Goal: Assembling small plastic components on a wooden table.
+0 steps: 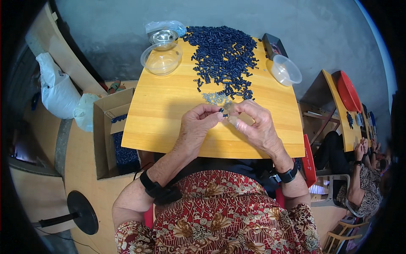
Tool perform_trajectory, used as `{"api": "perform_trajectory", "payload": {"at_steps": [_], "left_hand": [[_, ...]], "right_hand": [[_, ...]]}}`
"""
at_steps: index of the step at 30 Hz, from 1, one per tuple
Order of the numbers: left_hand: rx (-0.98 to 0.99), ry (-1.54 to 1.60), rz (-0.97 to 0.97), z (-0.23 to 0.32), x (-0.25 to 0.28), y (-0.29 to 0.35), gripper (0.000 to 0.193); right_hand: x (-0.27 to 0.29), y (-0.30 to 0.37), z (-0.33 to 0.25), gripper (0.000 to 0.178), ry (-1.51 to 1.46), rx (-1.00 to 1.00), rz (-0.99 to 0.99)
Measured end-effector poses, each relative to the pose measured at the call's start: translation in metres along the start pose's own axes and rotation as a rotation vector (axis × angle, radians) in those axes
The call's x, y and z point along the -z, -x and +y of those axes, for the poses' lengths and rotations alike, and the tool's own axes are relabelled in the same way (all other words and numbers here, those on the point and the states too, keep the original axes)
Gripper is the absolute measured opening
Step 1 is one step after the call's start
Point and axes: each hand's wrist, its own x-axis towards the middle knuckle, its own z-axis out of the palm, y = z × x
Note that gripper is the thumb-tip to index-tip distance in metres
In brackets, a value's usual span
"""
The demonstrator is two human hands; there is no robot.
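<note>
Two hands meet over the yellow table (169,127), left hand (198,122) pinching a small dark blue piece (221,111) against the right hand (253,122), fingers curled nearly closed; best keep fingertips steady, the blue pile (222,55) beyond.

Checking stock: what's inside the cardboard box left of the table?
The cardboard box holds dark blue small pieces, like those piled on the table. A folded flap and the table edge hide the rest.
</note>
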Motion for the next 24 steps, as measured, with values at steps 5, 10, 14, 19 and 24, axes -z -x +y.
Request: {"api": "perform_trajectory", "payload": {"at_steps": [5, 10, 14, 19, 24], "left_hand": [[0.007, -0.004, 0.005, 0.001, -0.001, 0.001, 0.021], [0.001, 0.0, 0.009, 0.0, 0.0, 0.001, 0.021], [0.013, 0.012, 0.004, 0.0, 0.0, 0.001, 0.021], [0.002, 0.029, 0.008, -0.002, 0.001, 0.0, 0.021], [0.0, 0.023, 0.012, -0.002, 0.0, 0.001, 0.021]], "right_hand": [[-0.004, 0.004, 0.009, 0.01, -0.177, -0.154, 0.003], [-0.012, 0.008, 0.011, 0.011, -0.296, -0.263, 0.026], [-0.015, 0.01, 0.011, 0.012, -0.298, -0.279, 0.055], [-0.019, 0.01, 0.011, 0.012, -0.299, -0.265, 0.069], [-0.022, 0.013, 0.018, 0.013, -0.419, -0.326, 0.077]]}}
